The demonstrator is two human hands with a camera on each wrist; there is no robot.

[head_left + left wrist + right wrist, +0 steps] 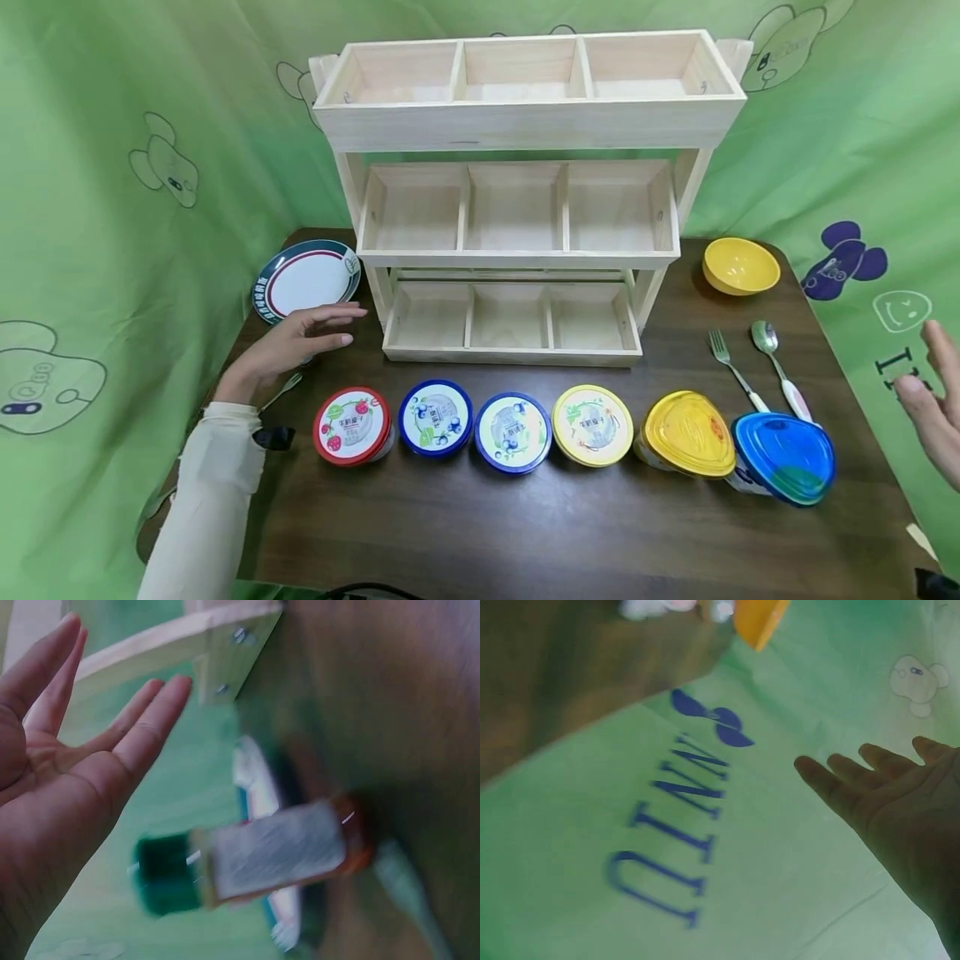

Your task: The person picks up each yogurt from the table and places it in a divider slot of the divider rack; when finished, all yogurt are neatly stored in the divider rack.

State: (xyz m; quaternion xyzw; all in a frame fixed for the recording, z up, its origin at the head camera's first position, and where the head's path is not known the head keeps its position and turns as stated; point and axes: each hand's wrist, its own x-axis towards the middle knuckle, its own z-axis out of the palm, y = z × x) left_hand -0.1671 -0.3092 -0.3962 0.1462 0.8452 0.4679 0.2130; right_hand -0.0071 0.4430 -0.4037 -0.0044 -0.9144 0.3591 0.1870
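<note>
My left hand [296, 342] hovers over the far left of the table [525, 525], fingers [146, 724] straight and spread, holding nothing; it is nearest the round plate [307, 277] with its dark green rim, which lies flat just beyond my fingertips, and a small fork [281, 392] that lies just under my wrist. My right hand [933, 400] hangs off the right edge of the table over the green cloth [667, 885], fingers loose and open, also empty. Nearest it on the table lie a fork [735, 371] and a spoon [780, 371] with a pale handle, side by side and pointing away from me, with a smooth yellow bowl [741, 265] beyond them. In a row along the near side stand six lidded cups, set lid up so the labels read from above: a red-rimmed cup [352, 425], two blue-rimmed cups [435, 417] [512, 432] and a yellow-rimmed cup [592, 423], all round with flat printed lids, then two tubs of rounded triangular shape, one with a glossy yellow lid [688, 433], one with a glossy blue lid [783, 457], the last two touching. Behind the row rises a wooden rack [525, 125] of pale, unfinished planks, three stepped tiers of three open compartments each, tilted forward so each bin faces me; all look bare. The left wrist view is blurred, though a jar-like thing [255, 859] with a green cap shows there, which I cannot place.
</note>
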